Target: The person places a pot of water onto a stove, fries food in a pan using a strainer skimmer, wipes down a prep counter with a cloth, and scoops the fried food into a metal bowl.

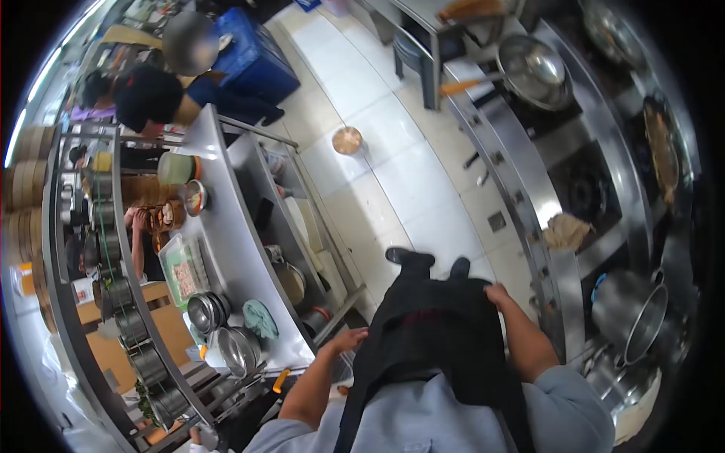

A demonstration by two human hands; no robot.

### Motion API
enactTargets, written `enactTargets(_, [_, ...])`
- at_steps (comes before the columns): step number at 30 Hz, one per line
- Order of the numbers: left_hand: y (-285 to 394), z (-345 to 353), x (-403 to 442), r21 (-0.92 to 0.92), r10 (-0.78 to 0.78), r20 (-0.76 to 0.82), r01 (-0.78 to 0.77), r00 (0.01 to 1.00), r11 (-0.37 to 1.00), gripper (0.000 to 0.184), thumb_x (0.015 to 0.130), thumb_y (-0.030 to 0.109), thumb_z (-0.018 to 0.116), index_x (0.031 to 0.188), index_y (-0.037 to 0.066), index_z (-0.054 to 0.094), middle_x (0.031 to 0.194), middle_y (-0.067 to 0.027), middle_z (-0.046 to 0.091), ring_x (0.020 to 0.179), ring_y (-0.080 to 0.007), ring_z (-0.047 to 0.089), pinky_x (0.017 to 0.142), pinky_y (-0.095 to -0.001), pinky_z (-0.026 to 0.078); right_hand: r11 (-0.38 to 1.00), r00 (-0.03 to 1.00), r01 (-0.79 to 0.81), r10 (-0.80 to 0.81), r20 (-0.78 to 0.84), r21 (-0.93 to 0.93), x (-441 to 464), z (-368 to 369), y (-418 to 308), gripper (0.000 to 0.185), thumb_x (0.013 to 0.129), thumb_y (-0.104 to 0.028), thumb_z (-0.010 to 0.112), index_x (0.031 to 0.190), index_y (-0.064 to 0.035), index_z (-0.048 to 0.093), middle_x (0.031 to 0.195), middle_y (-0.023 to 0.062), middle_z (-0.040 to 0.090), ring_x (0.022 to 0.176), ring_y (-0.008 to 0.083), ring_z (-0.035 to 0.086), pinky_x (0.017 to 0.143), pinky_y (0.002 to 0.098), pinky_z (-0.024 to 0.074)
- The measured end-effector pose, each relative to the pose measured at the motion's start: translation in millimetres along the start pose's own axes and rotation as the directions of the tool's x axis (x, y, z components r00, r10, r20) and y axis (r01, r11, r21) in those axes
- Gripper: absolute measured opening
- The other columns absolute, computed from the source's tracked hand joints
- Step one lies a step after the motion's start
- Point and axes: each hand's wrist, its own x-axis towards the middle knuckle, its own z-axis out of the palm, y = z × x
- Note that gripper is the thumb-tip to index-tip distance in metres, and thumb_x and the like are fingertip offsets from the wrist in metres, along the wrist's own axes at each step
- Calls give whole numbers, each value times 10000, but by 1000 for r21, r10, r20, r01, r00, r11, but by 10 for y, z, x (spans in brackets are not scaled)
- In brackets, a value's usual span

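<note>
A black apron (430,332) covers my front over a grey shirt. My left hand (347,340) is at the apron's left edge, its fingers drawn together on the cloth. At the opposite edge my right hand (496,294) is closed on the dark fabric near my hip. The fingertips of both hands are partly hidden by the cloth. My dark shoes (411,258) stand on the pale tiled floor below.
Left runs a steel counter (226,226) with bowls (208,312), a green cloth (260,318) and a plastic tray (183,269). Right is a stove line with a wok (535,72) and a large pot (630,313). A round container (348,141) stands on the floor; people work beyond the counter.
</note>
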Motion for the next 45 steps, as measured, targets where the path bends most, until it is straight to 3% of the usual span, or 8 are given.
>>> enactTargets(4, [-141, 232, 14, 272, 70, -176, -19, 982, 962, 614, 943, 468, 502, 1395, 63, 406, 1275, -89, 568, 1159, -185, 528, 932, -290, 418, 980, 981, 106, -76, -178, 166, -57, 51, 184, 325, 787, -138, 568, 1071, 19, 555, 978, 156, 624, 920, 268, 600, 797, 375, 476])
enactTargets(10, [941, 809, 121, -272, -102, -69, 80, 992, 959, 640, 942, 422, 513, 1427, 44, 338, 1448, -157, 388, 1317, -271, 395, 1063, -343, 319, 879, 991, 27, 39, -128, 477, -175, 195, 1180, 262, 863, -154, 490, 1045, 16, 570, 933, 125, 627, 833, 216, 579, 766, 351, 461])
enactTargets(13, [963, 1064, 457, -96, 7, 39, -4, 999, 995, 609, 936, 434, 516, 1417, 86, 378, 1466, -174, 349, 1371, -288, 304, 1099, -379, 265, 913, 993, -100, 116, -17, 396, -282, 179, 1506, 343, 879, -259, 535, 1066, 23, 591, 959, 123, 642, 879, 215, 594, 808, 339, 461])
enactTargets(16, [923, 1114, 647, 275, 56, 76, -75, 996, 958, 594, 935, 456, 508, 1422, 138, 386, 1476, -179, 328, 1406, -288, 219, 1119, -381, 196, 315, 946, -324, 113, 304, 892, -464, 404, 1945, 464, 902, -352, 541, 1162, 29, 588, 1096, 147, 631, 973, 240, 611, 886, 350, 478])
enactTargets(27, [533, 103, 1515, 715, 22, 32, -38, 999, 698, 521, 963, 465, 364, 1382, 167, 445, 1393, -164, 447, 1313, -321, 394, 1075, -375, 302, 408, 927, -302, -85, 365, 862, -1370, 558, 2085, 424, 917, -315, 506, 1168, 17, 590, 1114, 154, 619, 960, 256, 614, 880, 373, 487])
enactTargets(33, [3530, 279, 1746, 800, 551, 550, -586, 628, -130, 377, 965, 388, 437, 1119, 105, 632, 1033, -93, 679, 991, -281, 633, 865, -366, 479, 246, 978, -45, -188, 93, 968, -1785, -213, 1433, 407, 918, -301, 502, 1158, 14, 596, 1100, 153, 623, 949, 258, 617, 876, 375, 489])
enactTargets(35, [4902, 1145, 712, 577, 627, 371, -699, 685, 422, 369, 950, 368, 519, 1116, 57, 626, 977, -80, 685, 919, -198, 640, 821, -324, 489, 183, 984, 20, -178, 12, 983, -1898, -346, 1371, 402, 918, -296, 501, 1155, 13, 598, 1096, 153, 624, 946, 259, 617, 874, 375, 490])
enactTargets(45, [8744, 2370, 538, 247, 860, 258, -891, 440, 381, 290, 930, 360, 547, 1086, 122, 600, 896, -7, 631, 788, -106, 613, 628, -249, 466, 121, 954, 34, 291, -68, 992, -1770, 235, 1759, 302, 845, -338, 571, 1079, -151, 615, 1036, 24, 597, 991, 194, 517, 777, 433, 372])
